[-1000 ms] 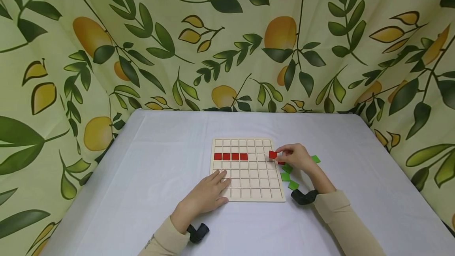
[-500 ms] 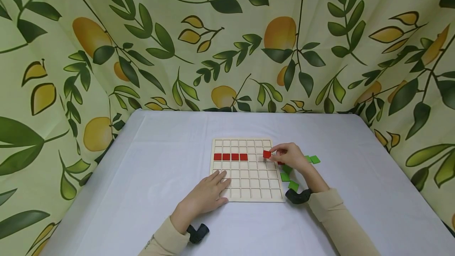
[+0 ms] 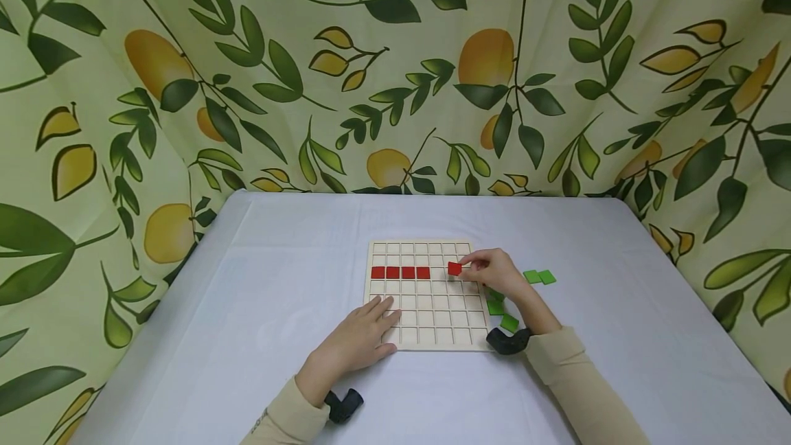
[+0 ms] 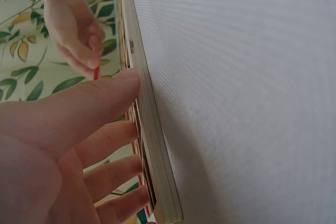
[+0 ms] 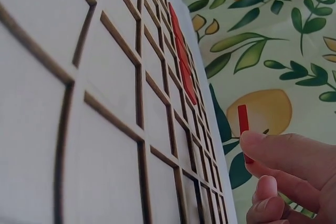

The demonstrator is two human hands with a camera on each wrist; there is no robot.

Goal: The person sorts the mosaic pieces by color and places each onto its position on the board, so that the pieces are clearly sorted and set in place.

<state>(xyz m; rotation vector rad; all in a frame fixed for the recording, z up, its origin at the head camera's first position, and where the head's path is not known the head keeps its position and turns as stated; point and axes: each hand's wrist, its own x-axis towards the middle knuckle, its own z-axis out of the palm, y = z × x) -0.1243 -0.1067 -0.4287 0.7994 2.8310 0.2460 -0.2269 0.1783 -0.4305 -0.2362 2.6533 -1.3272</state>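
A light wooden grid board (image 3: 435,321) lies on the table. In one of its upper rows, several red square tiles (image 3: 400,272) sit side by side from the left edge. My right hand (image 3: 496,272) pinches another red tile (image 3: 454,268) between thumb and fingertips, raised over that same row, a little right of the placed ones. The right wrist view shows this pinched tile (image 5: 242,121) edge-on, apart from the board. My left hand (image 3: 358,335) rests with spread, straight fingers on the board's lower left corner; its thumb (image 4: 123,85) lies at the board's edge.
Several green tiles (image 3: 496,307) are scattered beside the board's right edge, some partly hidden by the right hand. Two more green tiles (image 3: 540,277) lie further right. A white cloth (image 3: 278,259) covers the table, with a leaf-and-fruit patterned curtain (image 3: 395,88) behind it.
My right hand has moved left over the board with the pinched red tile, from the right edge toward the placed tiles. The left hand has stayed still.
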